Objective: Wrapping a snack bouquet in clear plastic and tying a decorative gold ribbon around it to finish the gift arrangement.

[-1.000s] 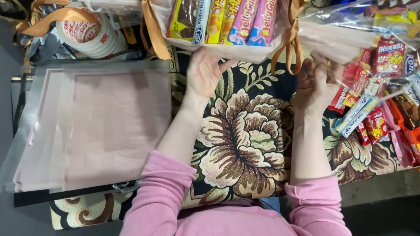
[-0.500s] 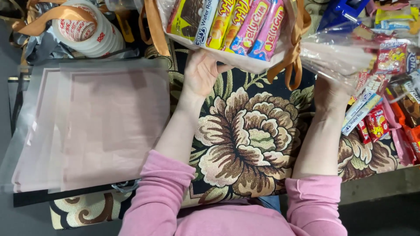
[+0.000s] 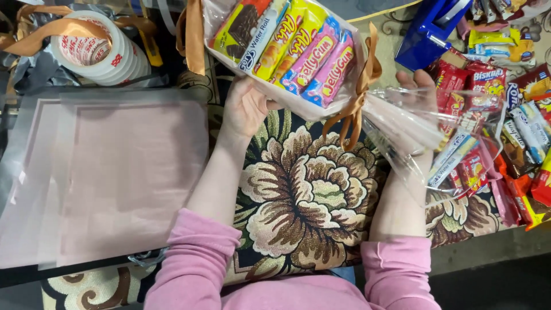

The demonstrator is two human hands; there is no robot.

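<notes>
A clear plastic gift bag (image 3: 287, 51) filled with several colourful snack bars is lifted above a floral cushion (image 3: 304, 201). My left hand (image 3: 247, 106) supports the bag from underneath at its left end. An orange ribbon (image 3: 359, 86) ties the bag's neck. My right hand (image 3: 416, 86) grips the loose clear top of the bag (image 3: 425, 132), which fans out to the right. Both arms wear pink sleeves.
A stack of clear plastic sheets (image 3: 109, 178) lies on the left. Rolls of tape (image 3: 92, 49) and orange ribbon sit at the top left. A blue tape dispenser (image 3: 430, 28) and a pile of wrapped snacks (image 3: 511, 132) fill the right side.
The filled bag has come down and nearer to me, tilting so the snack bars show fully. My right hand has shifted left, holding the bag's gathered clear top.
</notes>
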